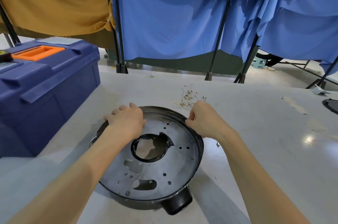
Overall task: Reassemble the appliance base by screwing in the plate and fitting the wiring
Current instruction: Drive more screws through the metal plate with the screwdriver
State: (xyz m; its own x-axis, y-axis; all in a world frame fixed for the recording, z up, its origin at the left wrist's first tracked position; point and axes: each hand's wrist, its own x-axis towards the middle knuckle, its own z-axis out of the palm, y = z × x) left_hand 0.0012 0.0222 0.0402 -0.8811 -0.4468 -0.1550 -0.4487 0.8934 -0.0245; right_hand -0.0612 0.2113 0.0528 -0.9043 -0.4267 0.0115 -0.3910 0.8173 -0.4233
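- The appliance base (199, 152) is a round black shell. It lies on the grey surface (256, 132), in the middle of the view and close to the person.
- Inside its rim sits a dull silver metal plate (182, 165) with many small holes and some longer cut-outs.
- In the middle of the plate there is a large round opening (150, 148) with a black edge. The surface is seen through it.
- A black rounded part (178, 203) sticks out from the near side of the base.
- The left hand (126, 121) is on the far left part of the rim. Its fingers are bent over the rim to the outside and hold it, and the thumb lies on the plate.
- The right hand (204, 119) is on the far right part of the rim. Its fingers are curled and pinch the rim edge.
- The wiring (188, 98), a loose bundle of thin wires with small metal ends, lies on the surface just beyond the base, near the right hand.
- A small metal piece (218, 144) lies just beside the base on the right; it is too small to tell what it is.
- A blue toolbox (51, 81) with an orange handle (38, 52) stands on the left.
- Behind the surface hang a blue cloth (173, 22) and a brown cloth (54, 4).
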